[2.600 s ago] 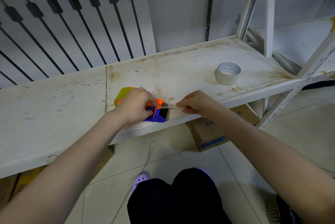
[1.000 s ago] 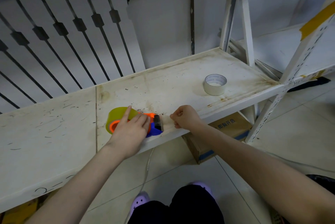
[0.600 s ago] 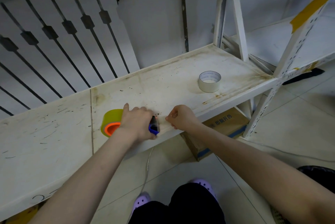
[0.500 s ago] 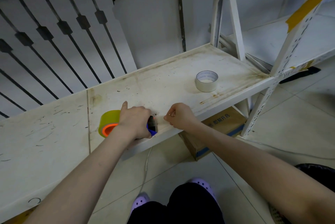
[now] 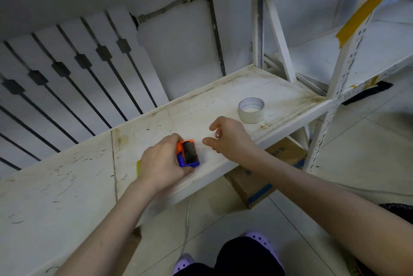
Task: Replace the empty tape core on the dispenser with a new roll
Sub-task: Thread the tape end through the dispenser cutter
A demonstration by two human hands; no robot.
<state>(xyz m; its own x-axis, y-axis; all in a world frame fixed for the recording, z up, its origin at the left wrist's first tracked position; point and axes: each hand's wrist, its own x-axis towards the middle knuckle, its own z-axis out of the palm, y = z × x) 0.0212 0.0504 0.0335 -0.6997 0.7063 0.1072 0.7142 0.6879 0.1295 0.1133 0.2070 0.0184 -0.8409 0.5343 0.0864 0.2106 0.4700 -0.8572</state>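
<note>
On shelf (image 5: 223, 164) front edge: left hand (image 5: 162, 162) wrapped around dispenser (image 5: 188, 152), covering yellow roll (image 5: 138, 167) save sliver. Just right of dispenser: right hand (image 5: 230, 136) loosely curled, empty, apart from it. Farther back on shelf: core (image 5: 251, 110), upright, well apart from dispenser.

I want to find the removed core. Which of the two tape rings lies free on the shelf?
The pale ring, right of the right hand; the yellow one is under the left hand.

head view looks steeply down onto shelf (image 5: 279, 88)
</note>
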